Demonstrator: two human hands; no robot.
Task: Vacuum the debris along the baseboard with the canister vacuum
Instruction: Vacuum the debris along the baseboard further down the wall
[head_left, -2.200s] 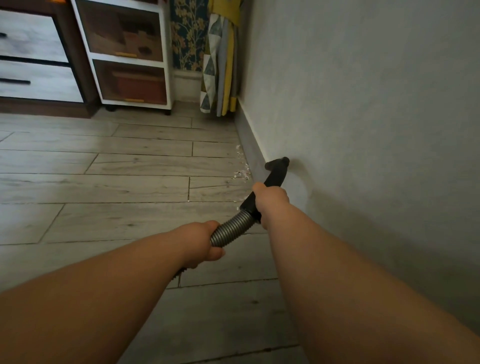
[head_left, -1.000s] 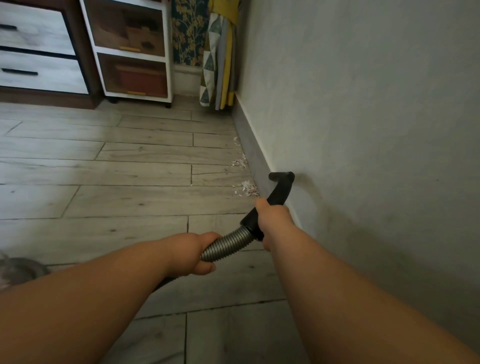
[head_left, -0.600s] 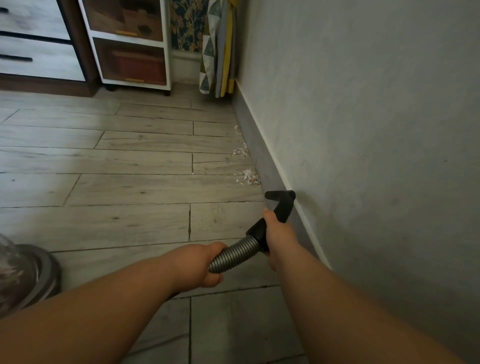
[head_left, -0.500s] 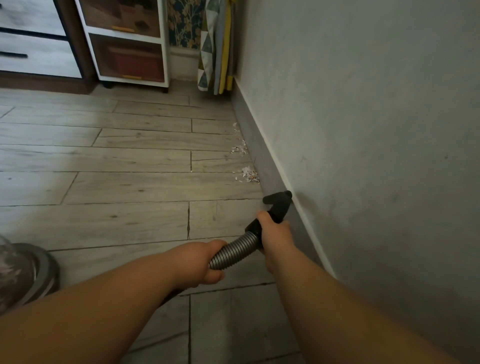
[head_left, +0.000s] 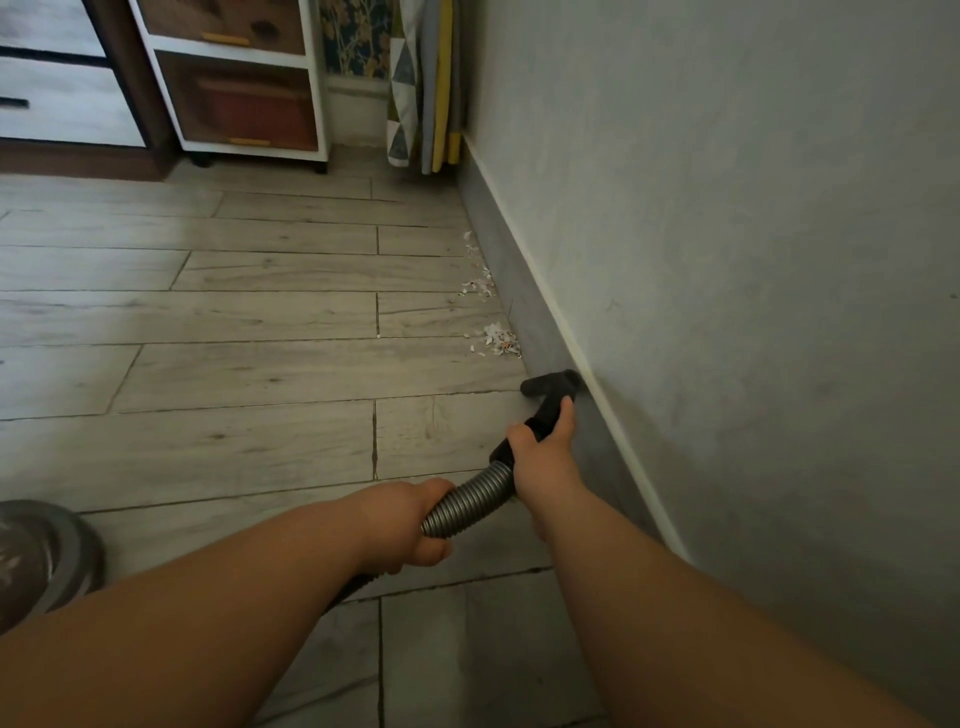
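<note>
- The canister vacuum (head_left: 44, 553) showed only as a grey rounded body, blurred and cut off by the picture's left edge, standing on the near left part of the floor (head_left: 260, 364).
- A chest of drawers (head_left: 57, 104) with pale fronts and a dark frame stood at the far left edge of the floor.
- Just beside it stood a white storage unit (head_left: 239, 93) with brown drawers.
- The left hand (head_left: 410, 525) was clenched around the hose (head_left: 470, 501), its fingers wrapped under it, near the floor's right edge.
- Patterned panels (head_left: 410, 104) in grey, yellow and triangles leaned in the far right corner of the floor.
- The hose was grey, ribbed and shiny, rising from the left hand toward the right hand; behind the left hand it dropped out of sight under the forearm.
- The debris (head_left: 498, 340) lay as small white scraps with a few orange flecks in a clump on the floor's right edge, touching the foot of the baseboard (head_left: 493, 234); a thinner scatter lay farther along the same edge.
- The right hand (head_left: 543, 457) grasped the black nozzle (head_left: 550, 385) just ahead of the hose, thumb on the left side, fingers round the right.
- The nozzle was matt black and bent at its tip, which pointed left, close against the baseboard and near the closer clump without reaching it.
- The baseboard was grey with a pale top line, running along the grey wall (head_left: 727, 208).
</note>
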